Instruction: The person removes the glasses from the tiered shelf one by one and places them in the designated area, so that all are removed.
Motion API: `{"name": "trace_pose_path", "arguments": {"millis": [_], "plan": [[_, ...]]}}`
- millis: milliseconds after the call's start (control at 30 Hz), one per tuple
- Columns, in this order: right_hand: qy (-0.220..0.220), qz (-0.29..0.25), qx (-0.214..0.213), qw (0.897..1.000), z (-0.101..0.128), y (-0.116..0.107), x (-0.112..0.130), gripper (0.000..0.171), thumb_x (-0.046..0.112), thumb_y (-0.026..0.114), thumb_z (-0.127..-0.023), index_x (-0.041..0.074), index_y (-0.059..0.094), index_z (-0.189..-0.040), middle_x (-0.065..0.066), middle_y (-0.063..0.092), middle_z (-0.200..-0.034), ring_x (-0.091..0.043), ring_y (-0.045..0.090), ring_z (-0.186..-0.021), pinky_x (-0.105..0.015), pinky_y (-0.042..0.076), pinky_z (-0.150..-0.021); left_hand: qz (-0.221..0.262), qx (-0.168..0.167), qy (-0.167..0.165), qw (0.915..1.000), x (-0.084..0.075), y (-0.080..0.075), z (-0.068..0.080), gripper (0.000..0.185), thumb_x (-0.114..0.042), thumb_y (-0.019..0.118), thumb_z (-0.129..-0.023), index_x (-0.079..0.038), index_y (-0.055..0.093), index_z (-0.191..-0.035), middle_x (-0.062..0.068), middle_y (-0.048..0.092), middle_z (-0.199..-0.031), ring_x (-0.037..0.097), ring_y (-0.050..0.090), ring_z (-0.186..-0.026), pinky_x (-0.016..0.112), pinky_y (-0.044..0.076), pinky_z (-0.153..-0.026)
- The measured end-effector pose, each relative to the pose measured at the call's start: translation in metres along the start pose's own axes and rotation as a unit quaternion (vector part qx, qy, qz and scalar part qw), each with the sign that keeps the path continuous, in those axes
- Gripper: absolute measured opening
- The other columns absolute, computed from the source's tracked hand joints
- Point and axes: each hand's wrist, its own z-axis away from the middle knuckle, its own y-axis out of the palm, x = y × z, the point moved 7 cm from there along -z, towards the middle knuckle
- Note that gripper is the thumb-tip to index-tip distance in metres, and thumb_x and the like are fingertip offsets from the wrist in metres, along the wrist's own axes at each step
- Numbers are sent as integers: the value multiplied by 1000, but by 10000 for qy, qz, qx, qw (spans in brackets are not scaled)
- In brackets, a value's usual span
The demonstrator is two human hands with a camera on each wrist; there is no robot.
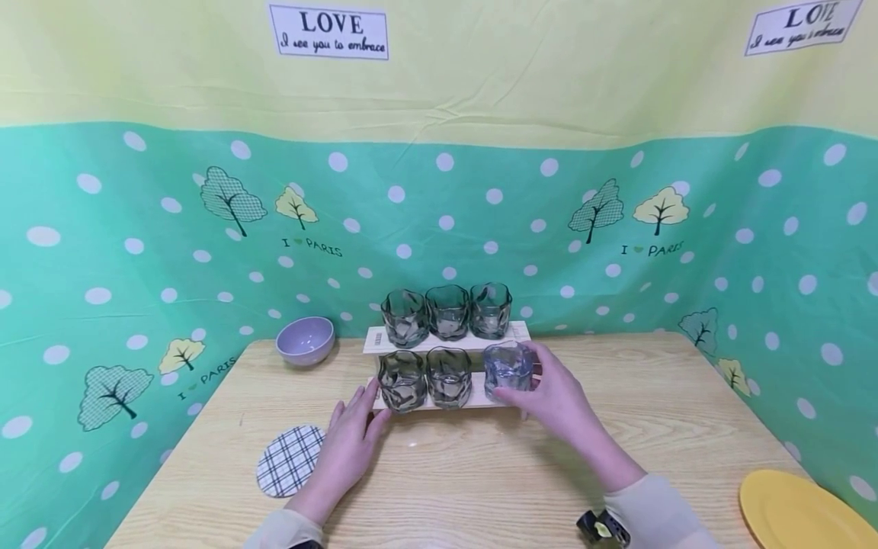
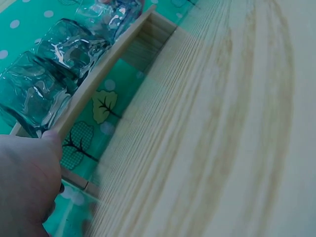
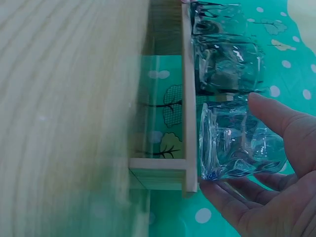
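A two-tier wooden rack bears smoky faceted glasses on both steps. My right hand holds a clear bluish glass at the right end of the lower step, thumb on one side and fingers on the other. In the right wrist view that glass is upright, its base at the shelf board; whether it touches cannot be told. My left hand grips the rack's left end, its thumb at the front edge, beside the leftmost lower glass. Its other fingers are partly hidden.
A purple bowl stands at the back left of the wooden table. A checked round mat lies left of my left forearm. A yellow plate is at the front right. Patterned cloth hangs behind and at both sides.
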Motion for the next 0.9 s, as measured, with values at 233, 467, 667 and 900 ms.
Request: {"name": "trace_pose_path", "arguments": {"millis": [233,467,667,900], "plan": [[22,-18,57,10000,0,-13,-1,113,51,97,-83,10,37,-170,-24,58,-154,-43,65,-128,-64,57,-107,-3,-84,103,9999,-3,-1,0,64,-30,62,-115,-2,40,-169,20,51,-165,47,42,-156,72,19,-130],[-4,208,28,9998,-1,-32,0,114,57,94,-84,11,36,-170,-26,59,-152,-48,65,-128,-69,56,-104,5,-82,109,9999,-5,-2,0,64,-29,62,-115,-2,40,-169,21,51,-165,46,42,-156,71,18,-131],[9,275,-25,9996,-3,-45,0,114,58,94,-84,12,35,-170,-29,60,-150,-52,63,-129,-73,55,-103,-4,-29,51,10000,-3,-1,1,65,-28,61,-115,-2,39,-170,22,51,-165,46,42,-157,69,18,-131],[105,-34,-45,9999,-3,-58,-1,118,58,94,-85,9,31,-172,-31,55,-153,-51,65,-130,-60,59,-105,-22,-50,88,9999,-3,0,1,65,-29,61,-115,-2,38,-170,23,52,-164,47,44,-155,70,19,-131]]}}
